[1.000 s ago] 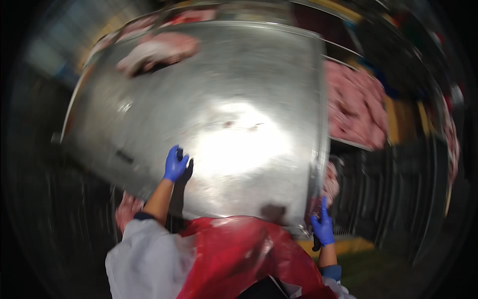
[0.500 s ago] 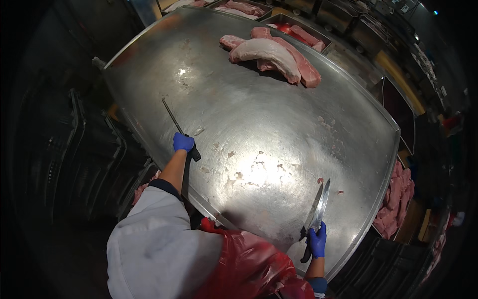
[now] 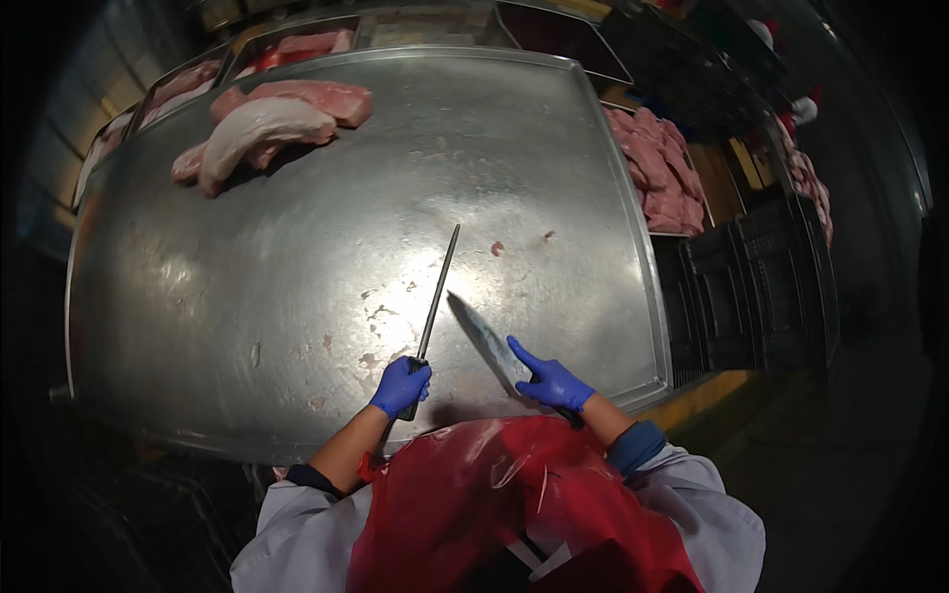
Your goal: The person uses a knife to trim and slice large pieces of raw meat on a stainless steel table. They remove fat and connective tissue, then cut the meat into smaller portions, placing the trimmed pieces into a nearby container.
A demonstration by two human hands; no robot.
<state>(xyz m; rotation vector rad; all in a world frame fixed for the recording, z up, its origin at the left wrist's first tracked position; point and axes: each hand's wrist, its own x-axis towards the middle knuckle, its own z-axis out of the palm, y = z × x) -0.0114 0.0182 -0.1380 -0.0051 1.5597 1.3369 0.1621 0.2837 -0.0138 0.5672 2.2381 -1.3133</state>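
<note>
1. Your left hand (image 3: 400,385), in a blue glove, is clenched around the dark handle of a sharpening steel (image 3: 436,295).
2. The steel's thin rod rises from that fist and points away from you over the steel counter (image 3: 247,247), tilted slightly to your right.
3. Your right hand (image 3: 550,381), also gloved in blue, grasps a knife (image 3: 481,337), with the forefinger stretched along the back of the blade.
4. The knife blade runs from your right hand up and to the left, and its tip lies right at the rod, just above your left hand; whether they touch you cannot tell.
5. Far ahead of your left hand, near the counter's far left corner, lie long cuts of raw meat (image 3: 262,124).
6. To the right of your right hand, past the counter's edge, a bin of pink meat pieces (image 3: 657,168) sits beside dark crates (image 3: 751,287).
7. A red apron (image 3: 494,504) covers your front, just below both hands.
</note>
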